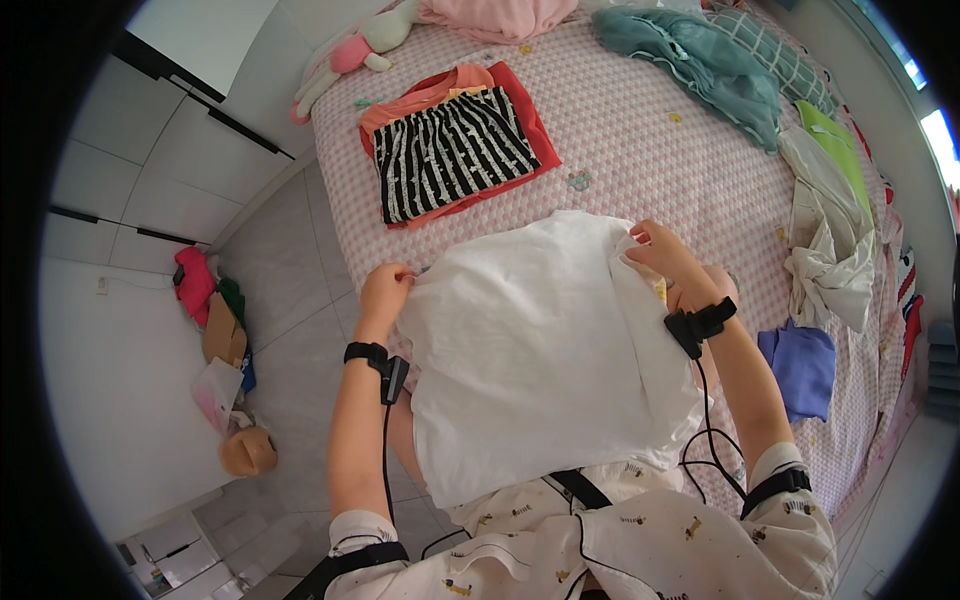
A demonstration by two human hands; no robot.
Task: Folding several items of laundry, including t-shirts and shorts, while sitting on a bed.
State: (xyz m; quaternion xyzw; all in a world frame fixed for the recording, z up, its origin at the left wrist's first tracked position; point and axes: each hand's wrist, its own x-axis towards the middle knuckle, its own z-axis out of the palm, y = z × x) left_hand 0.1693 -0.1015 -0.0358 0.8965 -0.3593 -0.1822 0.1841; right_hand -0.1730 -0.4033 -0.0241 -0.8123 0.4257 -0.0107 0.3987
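A white cloth garment (532, 352) lies spread over my lap and the near edge of the bed, its surface lightly wrinkled. My left hand (385, 296) pinches its upper left corner between thumb and fingers. At the upper right corner, my right hand (660, 251) grips the cloth by its edge. The garment's right side is folded inward along a lengthwise crease. Beyond it, a pile of folded clothes rests on the bed, with a black-and-white striped garment (454, 157) on top of red (544, 142) and coral (427, 94) ones.
The bed bears a pink checked quilted cover (622, 172). On its right lie a teal garment (697, 67), crumpled off-white cloth (825, 240) and a folded blue-violet cloth (799, 371). A plush toy (352, 54) is at the far left corner. Black cables (709, 435) hang from my wrist straps.
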